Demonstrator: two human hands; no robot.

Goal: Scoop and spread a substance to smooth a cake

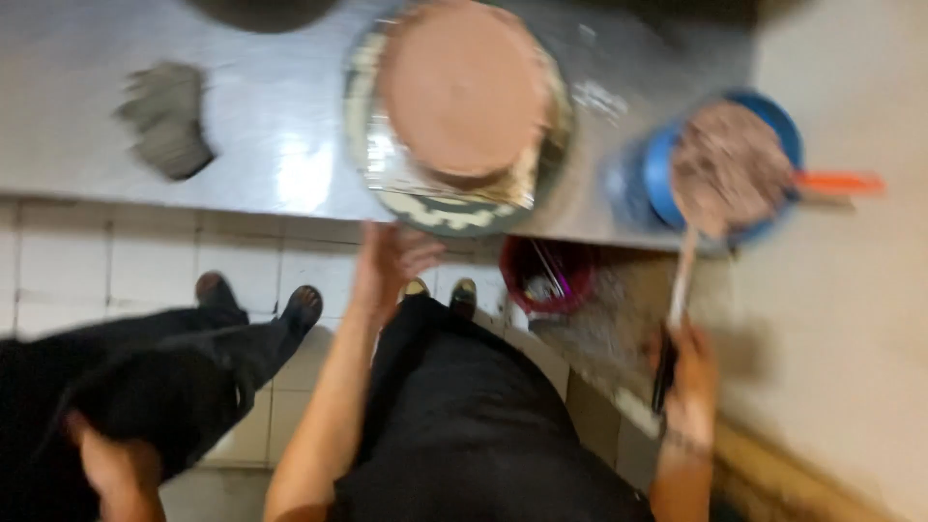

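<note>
A round cake coated in brown cream [462, 89] sits on a turntable stand [454, 208] at the edge of a steel counter [271, 126]. My left hand [394, 259] reaches up under the stand's near rim, fingers apart, touching or nearly touching it; blur hides which. My right hand [688, 377] grips the dark handle of a long spatula [677, 300]. Its blade rises into a blue bowl of brown cream [735, 164]. An orange-handled tool [839, 182] sticks out of the bowl to the right.
A grey crumpled cloth [166, 118] lies on the counter at left. A dark red bucket [547, 273] stands below the counter edge. Another person in black trousers [145, 387] stands at the left on the white tiled floor [116, 261]. A beige wall [851, 319] is on the right.
</note>
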